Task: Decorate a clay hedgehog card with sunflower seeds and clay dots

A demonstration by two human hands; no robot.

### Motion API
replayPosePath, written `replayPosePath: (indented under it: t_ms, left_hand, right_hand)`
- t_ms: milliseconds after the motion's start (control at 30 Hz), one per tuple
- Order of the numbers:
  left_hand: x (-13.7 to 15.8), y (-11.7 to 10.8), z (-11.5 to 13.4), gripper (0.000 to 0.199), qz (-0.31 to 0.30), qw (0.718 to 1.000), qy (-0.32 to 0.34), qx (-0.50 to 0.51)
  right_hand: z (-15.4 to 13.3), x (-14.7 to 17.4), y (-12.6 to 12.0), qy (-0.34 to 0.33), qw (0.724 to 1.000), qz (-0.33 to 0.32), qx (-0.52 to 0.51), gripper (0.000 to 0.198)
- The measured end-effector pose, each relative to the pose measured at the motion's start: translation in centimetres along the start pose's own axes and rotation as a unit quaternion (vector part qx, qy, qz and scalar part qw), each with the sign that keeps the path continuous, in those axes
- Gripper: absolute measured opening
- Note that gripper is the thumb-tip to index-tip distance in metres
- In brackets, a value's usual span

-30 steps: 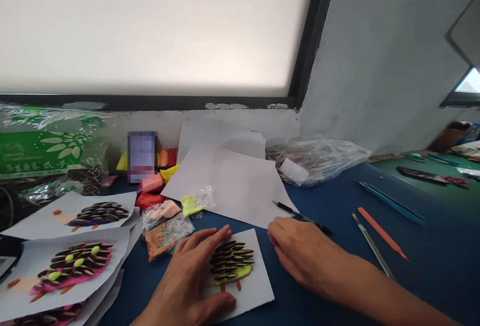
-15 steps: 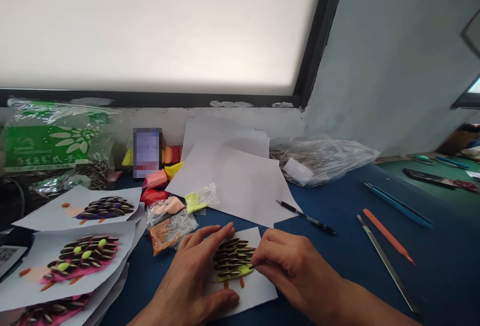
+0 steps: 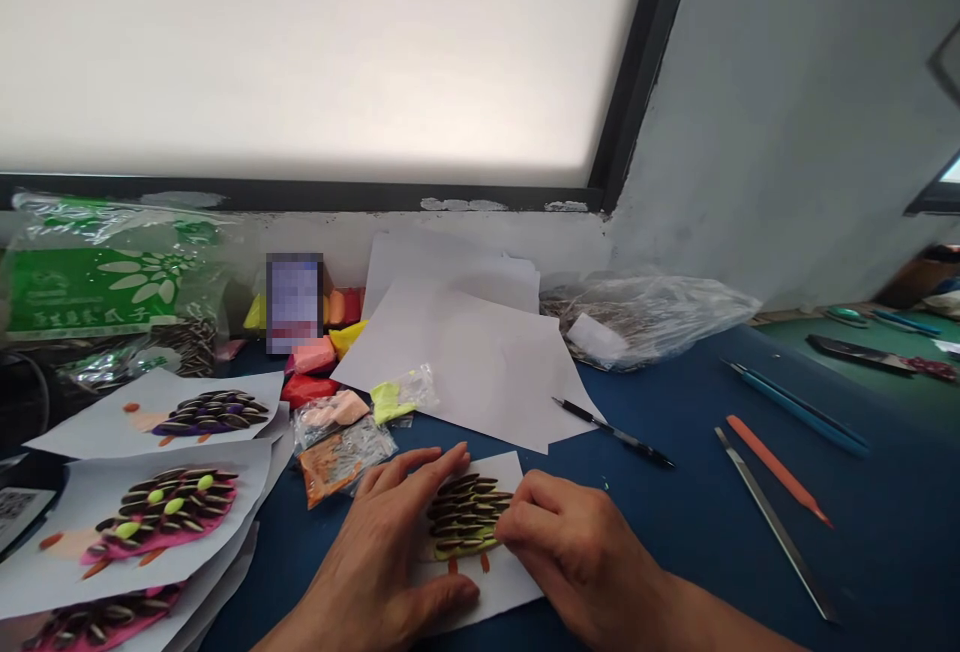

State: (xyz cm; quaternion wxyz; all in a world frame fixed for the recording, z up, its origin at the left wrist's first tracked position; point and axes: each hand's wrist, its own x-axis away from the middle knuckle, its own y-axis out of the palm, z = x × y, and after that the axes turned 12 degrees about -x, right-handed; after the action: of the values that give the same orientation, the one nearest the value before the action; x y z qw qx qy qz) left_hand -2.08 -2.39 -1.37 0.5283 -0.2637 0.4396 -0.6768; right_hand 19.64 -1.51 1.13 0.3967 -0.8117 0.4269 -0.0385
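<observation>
While steadying a white card (image 3: 499, 590) on the blue table (image 3: 675, 532) with the left hand (image 3: 382, 557), spread wide, thumb and fingers apart, over the card's left side, touching the right side with the right hand (image 3: 577, 542), curled closed at the edge of a yellow-green clay shape (image 3: 484, 541). Possibly gripping something tiny there, but cannot tell, with the fingertips tucked out of view. On the clay, between both hands, rows of striped dark seeds (image 3: 461, 514); just below, two short orange legs (image 3: 453, 566). To the left, in an overlapping pile, similar cards (image 3: 253, 462) with pink and purple clay under seeds. Just beyond the left hand, an orange clay packet (image 3: 330, 462); farther back, plain paper sheets (image 3: 465, 362), with a black pen (image 3: 622, 440) resting partly on the near edge. Off to the right, well apart from the right hand, an orange stick (image 3: 780, 472) beside a metal strip (image 3: 776, 527).
</observation>
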Motion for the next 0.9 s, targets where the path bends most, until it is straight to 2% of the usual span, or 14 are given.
replayPosePath:
  t_ms: [333, 700, 900]
  left_hand:
    - [-0.06, 0.27, -0.32, 0.081, -0.002, 1.000, 0.002, -0.002]
    - [0.14, -0.30, 0.57, 0.079, 0.005, 1.000, -0.012, 0.023]
    - [0.05, 0.34, -0.37, 0.080, 0.014, 1.000, 0.005, -0.001]
  right_hand:
    - [0.60, 0.28, 0.51, -0.021, 0.999, 0.022, 0.025, 0.020]
    - [0.78, 0.15, 0.62, -0.040, 0.998, 0.027, 0.048, 0.018]
    - [0.94, 0.10, 0.91, -0.051, 0.996, 0.025, 0.066, 0.018]
